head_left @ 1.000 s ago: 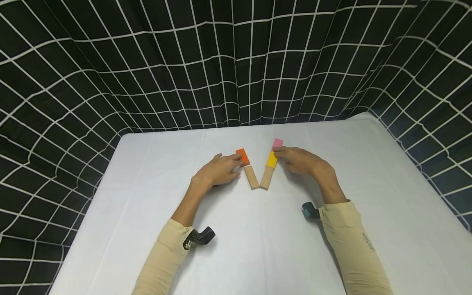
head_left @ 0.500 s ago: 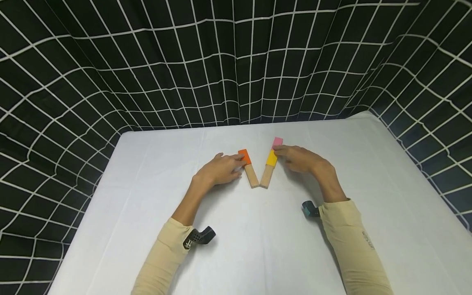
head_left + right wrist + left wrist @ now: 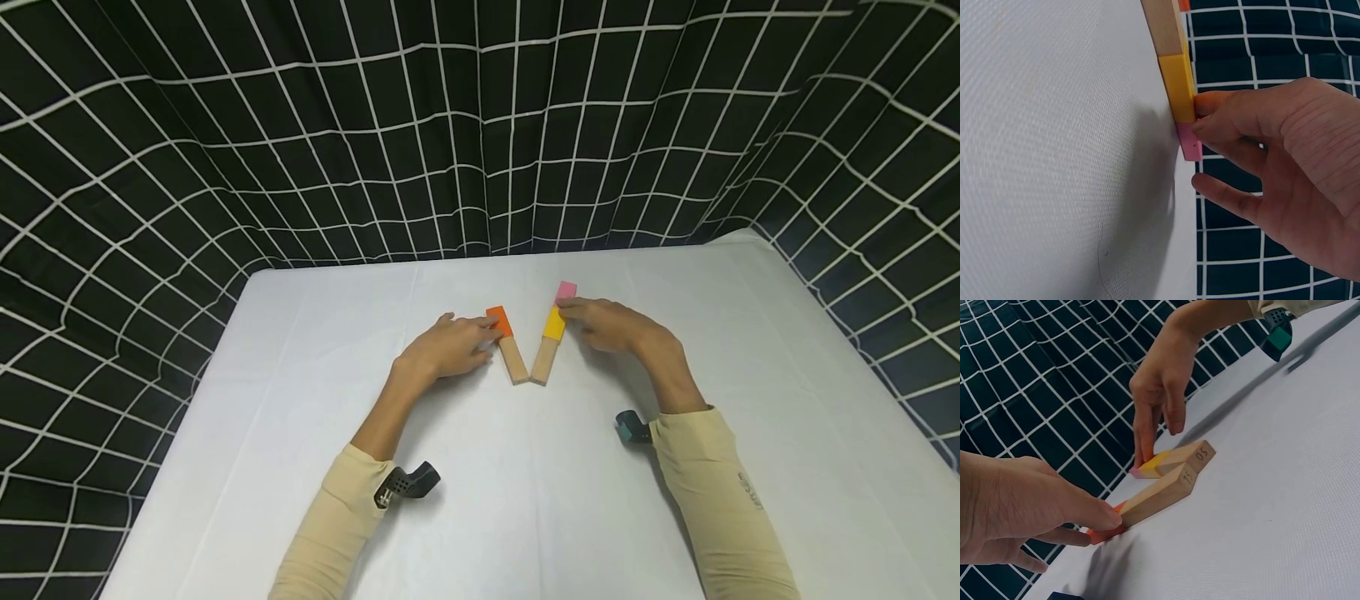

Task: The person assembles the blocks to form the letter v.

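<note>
An orange block (image 3: pixel 498 317) lies end to end with a plain wooden block (image 3: pixel 513 360). My left hand (image 3: pixel 450 346) rests extended fingers on the orange block; in the head view its thumb is off to the near side. On the right, a pink block (image 3: pixel 566 289), a yellow block (image 3: pixel 555 323) and another plain wooden block (image 3: pixel 543 361) form a second line. My right hand (image 3: pixel 611 325) touches the yellow and pink blocks where they meet, its fingers reaching down and its thumb apart in the left wrist view. Together the lines make a V.
A white cloth covers the table (image 3: pixel 480 500). Behind it hangs a dark curtain (image 3: pixel 420 150) with a white grid. Numbers mark the near ends of the plain blocks. Small dark cameras (image 3: pixel 416 481) sit at both sleeve cuffs.
My left hand has slid the orange block slightly right and turned it into line with the plain block, closing the gap between them. My right hand has stayed in place.
</note>
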